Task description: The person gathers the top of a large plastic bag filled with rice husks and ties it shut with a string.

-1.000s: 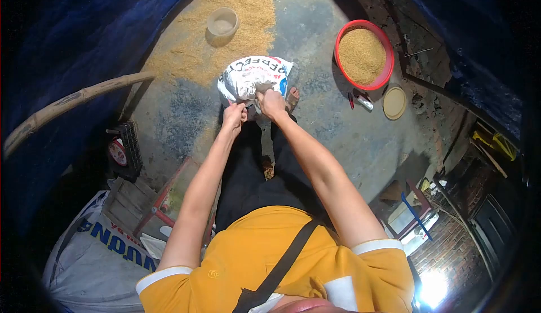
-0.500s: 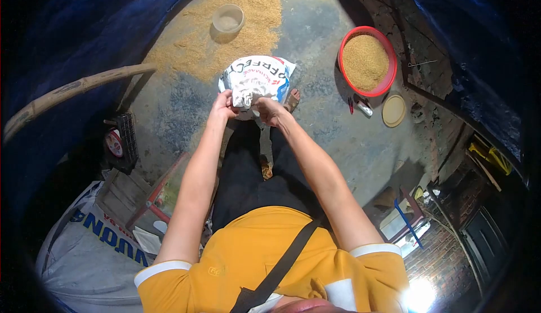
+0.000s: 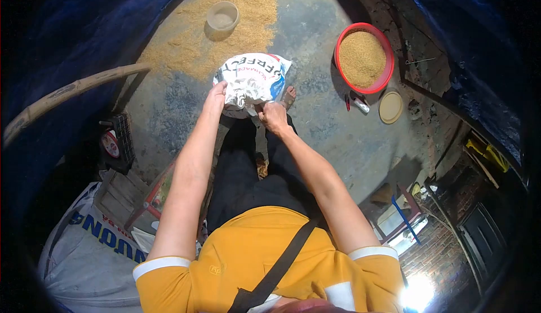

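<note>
A white printed sack (image 3: 255, 75), with black, red and blue lettering, stands in front of my legs, its near edge bunched and creased. My left hand (image 3: 217, 94) is closed on the left side of that edge, the fingers partly hidden by the sack. Curled into a fist, my right hand (image 3: 274, 115) grips the near right part of the same edge. What the sack holds cannot be seen.
Golden grain (image 3: 186, 45) is spread over the floor beyond, with a pale bowl (image 3: 222, 16) on it. At right are a red basin (image 3: 389, 76) full of grain, a round lid (image 3: 390, 107) and small objects. A bamboo pole (image 3: 79, 86) arches at left, above a dial scale (image 3: 111, 143).
My hands have moved apart along the sack's near edge, the left one outward and up, the right one slightly lower. The right fingers have curled into a fist, and the bunched edge has widened.
</note>
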The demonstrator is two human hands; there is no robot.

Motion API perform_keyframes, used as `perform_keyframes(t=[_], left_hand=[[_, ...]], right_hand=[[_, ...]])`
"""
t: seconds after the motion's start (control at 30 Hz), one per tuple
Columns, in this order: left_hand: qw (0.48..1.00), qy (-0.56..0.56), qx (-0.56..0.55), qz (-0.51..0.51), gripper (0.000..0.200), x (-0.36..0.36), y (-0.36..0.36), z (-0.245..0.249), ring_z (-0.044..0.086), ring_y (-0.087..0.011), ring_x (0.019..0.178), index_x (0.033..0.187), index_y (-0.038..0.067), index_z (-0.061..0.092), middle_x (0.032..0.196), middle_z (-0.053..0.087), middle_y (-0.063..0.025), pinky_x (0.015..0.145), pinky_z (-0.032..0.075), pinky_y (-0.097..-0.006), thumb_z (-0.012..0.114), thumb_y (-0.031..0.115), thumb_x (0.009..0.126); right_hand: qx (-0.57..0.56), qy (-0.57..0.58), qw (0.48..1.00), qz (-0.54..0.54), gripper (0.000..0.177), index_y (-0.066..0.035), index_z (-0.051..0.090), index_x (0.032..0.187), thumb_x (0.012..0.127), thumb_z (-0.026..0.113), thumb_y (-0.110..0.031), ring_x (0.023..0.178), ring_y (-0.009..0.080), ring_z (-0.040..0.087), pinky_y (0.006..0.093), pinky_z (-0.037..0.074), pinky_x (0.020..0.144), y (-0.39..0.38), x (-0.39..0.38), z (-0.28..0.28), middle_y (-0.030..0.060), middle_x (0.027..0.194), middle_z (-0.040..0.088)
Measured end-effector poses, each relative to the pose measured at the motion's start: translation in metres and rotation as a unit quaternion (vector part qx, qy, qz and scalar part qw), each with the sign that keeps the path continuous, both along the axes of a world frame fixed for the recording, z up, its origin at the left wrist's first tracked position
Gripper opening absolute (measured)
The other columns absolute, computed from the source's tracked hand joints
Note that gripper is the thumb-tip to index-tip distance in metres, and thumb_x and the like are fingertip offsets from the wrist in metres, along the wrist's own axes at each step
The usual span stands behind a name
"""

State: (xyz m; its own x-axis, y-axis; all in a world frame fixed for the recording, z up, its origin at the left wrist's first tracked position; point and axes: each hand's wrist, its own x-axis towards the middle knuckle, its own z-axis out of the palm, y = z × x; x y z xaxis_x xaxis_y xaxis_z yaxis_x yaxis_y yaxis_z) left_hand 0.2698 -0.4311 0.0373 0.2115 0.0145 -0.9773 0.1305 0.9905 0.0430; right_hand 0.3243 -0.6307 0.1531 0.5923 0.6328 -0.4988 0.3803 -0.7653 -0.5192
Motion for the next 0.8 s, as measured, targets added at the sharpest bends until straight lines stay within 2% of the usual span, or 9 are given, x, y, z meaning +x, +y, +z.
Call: perform_keyframes(t=[0.1, 0.17, 0.2, 0.27, 0.3, 0.37, 0.57, 0.67, 0.8], left_hand=[[1.0, 0.005, 0.01, -0.002, 0.025, 0.0, 0.001, 0.005, 0.054, -0.0282, 0.089, 0.098, -0.006, 0.048, 0.096, 0.055, -0.02, 0.077, 0.045, -0.045, 0.043, 0.006, 0.076], [0.998, 0.03, 0.045, 0.01, 0.011, 0.004, -0.001, 0.021, 0.052, -0.0195, 0.05, 0.081, 0.001, 0.05, 0.065, 0.054, -0.0093, 0.047, 0.047, -0.032, 0.044, 0.006, 0.073], [0.998, 0.03, 0.045, 0.011, 0.011, -0.007, 0.005, 0.015, 0.052, -0.0195, 0.05, 0.081, 0.001, 0.05, 0.065, 0.054, -0.0093, 0.047, 0.047, -0.032, 0.044, 0.006, 0.073], [0.946, -0.313, -0.055, -0.065, 0.007, -0.045, 0.023, -0.003, 0.038, -0.0088, 0.039, 0.068, 0.005, 0.049, 0.053, 0.046, -0.0005, 0.034, 0.032, -0.0222, 0.046, 0.009, 0.073], [0.947, -0.312, -0.053, -0.063, 0.007, -0.053, 0.019, 0.014, 0.038, -0.0088, 0.039, 0.068, 0.005, 0.049, 0.053, 0.046, -0.0005, 0.034, 0.032, -0.0222, 0.046, 0.009, 0.073], [0.97, -0.116, 0.105, -0.184, 0.023, -0.07, -0.001, 0.066, 0.028, -0.0046, 0.037, 0.057, 0.011, 0.045, 0.047, 0.037, 0.0033, 0.035, 0.021, -0.0174, 0.048, 0.017, 0.079], [0.993, -0.092, 0.024, -0.063, 0.015, -0.113, -0.077, 0.082, 0.039, -0.0097, 0.043, 0.072, 0.008, 0.054, 0.057, 0.05, 0.0016, 0.043, 0.032, -0.0217, 0.051, 0.021, 0.08], [0.992, -0.054, -0.033, -0.11, 0.019, -0.095, -0.103, 0.079, 0.049, -0.0116, 0.055, 0.073, 0.017, 0.053, 0.061, 0.052, 0.0039, 0.052, 0.04, -0.0319, 0.047, 0.033, 0.082], [0.995, -0.066, -0.077, -0.012, 0.028, -0.046, -0.126, 0.102, 0.049, -0.0118, 0.053, 0.068, 0.017, 0.051, 0.056, 0.05, 0.004, 0.048, 0.039, -0.0292, 0.043, 0.04, 0.082]], right_hand=[[0.017, 0.007, 1.0, -0.02, 0.024, 0.003, 0.057, 0.06, 0.063, 0.054, -0.021, 0.062, 0.0338, 0.057, 0.0395, 0.046, 0.058, 0.003, -0.001, 0.001, 0.0223, 0.063, 0.055], [0.029, 0.018, 0.999, -0.038, 0.025, 0.003, 0.056, 0.06, 0.064, 0.052, -0.021, 0.062, 0.0345, 0.056, 0.0401, 0.045, 0.058, 0.005, -0.002, 0.0, 0.0226, 0.063, 0.055], [0.013, 0.037, 0.996, -0.082, 0.026, 0.004, 0.055, 0.06, 0.064, 0.05, -0.022, 0.064, 0.0357, 0.056, 0.041, 0.044, 0.06, 0.007, -0.003, -0.001, 0.0235, 0.065, 0.055], [-0.003, 0.057, 0.991, -0.12, 0.028, 0.005, 0.055, 0.061, 0.065, 0.048, -0.022, 0.066, 0.0368, 0.055, 0.042, 0.044, 0.061, 0.014, -0.007, 0.001, 0.0245, 0.066, 0.054], [-0.021, 0.093, 0.981, -0.171, 0.029, 0.005, 0.055, 0.062, 0.066, 0.047, -0.023, 0.068, 0.0377, 0.054, 0.0428, 0.043, 0.063, 0.018, -0.007, 0.002, 0.0254, 0.068, 0.054], [-0.036, 0.132, 0.966, -0.22, 0.031, 0.006, 0.054, 0.063, 0.066, 0.046, -0.023, 0.071, 0.0386, 0.054, 0.0436, 0.042, 0.065, 0.025, -0.008, 0.004, 0.0263, 0.07, 0.054], [-0.052, 0.159, 0.953, -0.252, 0.031, 0.005, 0.056, 0.067, 0.068, 0.042, -0.023, 0.079, 0.0388, 0.053, 0.0423, 0.041, 0.069, 0.034, -0.026, -0.001, 0.0262, 0.076, 0.055], [-0.059, 0.146, 0.958, -0.239, 0.031, 0.006, 0.057, 0.069, 0.067, 0.042, -0.02, 0.078, 0.0376, 0.055, 0.0406, 0.042, 0.068, 0.039, -0.025, -0.007, 0.0257, 0.075, 0.056], [-0.06, 0.313, 0.899, -0.301, 0.024, 0.009, 0.054, 0.062, 0.065, 0.041, -0.011, 0.059, 0.0295, 0.057, 0.0372, 0.044, 0.052, 0.043, -0.008, -0.017, 0.0205, 0.059, 0.056]])
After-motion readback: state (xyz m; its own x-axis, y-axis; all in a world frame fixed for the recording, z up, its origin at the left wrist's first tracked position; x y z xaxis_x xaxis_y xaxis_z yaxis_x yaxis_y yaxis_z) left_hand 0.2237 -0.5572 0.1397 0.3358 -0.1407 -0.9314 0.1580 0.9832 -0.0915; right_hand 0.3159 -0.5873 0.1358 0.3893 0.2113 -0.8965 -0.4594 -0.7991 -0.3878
